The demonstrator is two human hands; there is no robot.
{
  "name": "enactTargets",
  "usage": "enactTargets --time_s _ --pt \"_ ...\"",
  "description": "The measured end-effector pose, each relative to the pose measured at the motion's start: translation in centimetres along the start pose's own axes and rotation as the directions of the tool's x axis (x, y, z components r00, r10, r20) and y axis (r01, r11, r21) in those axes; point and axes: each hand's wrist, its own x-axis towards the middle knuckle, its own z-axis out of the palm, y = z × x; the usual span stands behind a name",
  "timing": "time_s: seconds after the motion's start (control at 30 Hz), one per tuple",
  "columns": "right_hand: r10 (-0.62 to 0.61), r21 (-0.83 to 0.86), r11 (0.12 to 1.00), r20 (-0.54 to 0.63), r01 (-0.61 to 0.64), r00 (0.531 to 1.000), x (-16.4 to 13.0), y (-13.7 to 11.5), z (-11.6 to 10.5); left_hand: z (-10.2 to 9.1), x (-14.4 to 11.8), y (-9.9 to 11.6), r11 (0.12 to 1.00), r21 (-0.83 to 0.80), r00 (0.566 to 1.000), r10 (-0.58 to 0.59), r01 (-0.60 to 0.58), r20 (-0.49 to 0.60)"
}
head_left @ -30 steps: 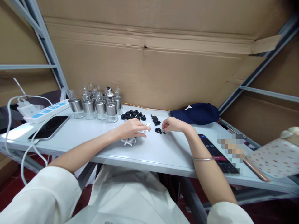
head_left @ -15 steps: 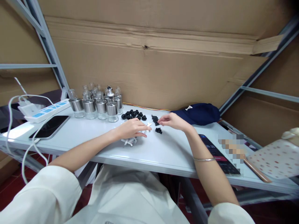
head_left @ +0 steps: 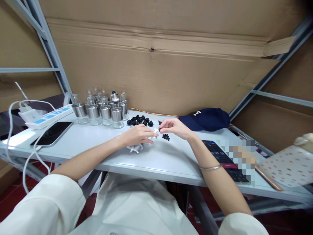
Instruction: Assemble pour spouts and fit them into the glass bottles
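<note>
My left hand [head_left: 137, 134] rests on the white table [head_left: 97, 147] and pinches a small white plastic part [head_left: 155, 132] at its fingertips, above a little heap of white parts [head_left: 134, 148]. My right hand [head_left: 174, 126] is right beside it, fingertips pinched on a small black piece at the white part's end. A cluster of tiny black pieces [head_left: 166, 136] lies just under my right hand. A pile of black caps [head_left: 140, 120] sits behind my left hand.
Several glass bottles with metal collars [head_left: 102, 109] stand at the back left. A power strip [head_left: 46, 117] and a phone [head_left: 52, 133] lie at the left, a dark blue cap [head_left: 207, 118] at the back right, another phone [head_left: 223, 160] by my right forearm. Cardboard walls stand behind.
My right hand has lifted from the tiny black pieces, moved back and left, and now meets the white part in my left hand. My left hand has stayed put.
</note>
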Motion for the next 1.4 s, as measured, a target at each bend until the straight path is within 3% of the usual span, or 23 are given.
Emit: enactTargets --time_s 0.27,0.43,0.67,1.07,1.4 --pt "-0.009 0.108 0.994 0.069 0.001 0.998 0.07 0.38 -0.06 -0.11 0.15 0.2 1.0 -0.025 1.0 -0.012 0.012 0.01" --pt "0.012 0.323 0.942 0.231 -0.089 0.973 -0.34 0.12 -0.23 -0.52 0.31 0.43 1.0 0.0 1.0 0.001 -0.001 -0.03" --pt "0.017 0.417 0.888 0.391 -0.194 0.92 -0.34 0.49 -0.22 -0.71 0.46 0.69 1.0 0.007 0.999 -0.007 0.007 0.036" --pt "-0.058 0.412 0.901 0.429 -0.138 0.901 -0.3 0.53 0.08 -0.67 0.36 0.62 1.0 -0.013 1.0 -0.012 0.012 0.029" --pt "-0.068 0.378 0.921 0.4 -0.097 0.914 -0.11 0.7 0.28 -0.6 0.3 0.56 1.0 0.002 1.0 0.012 -0.012 0.01"
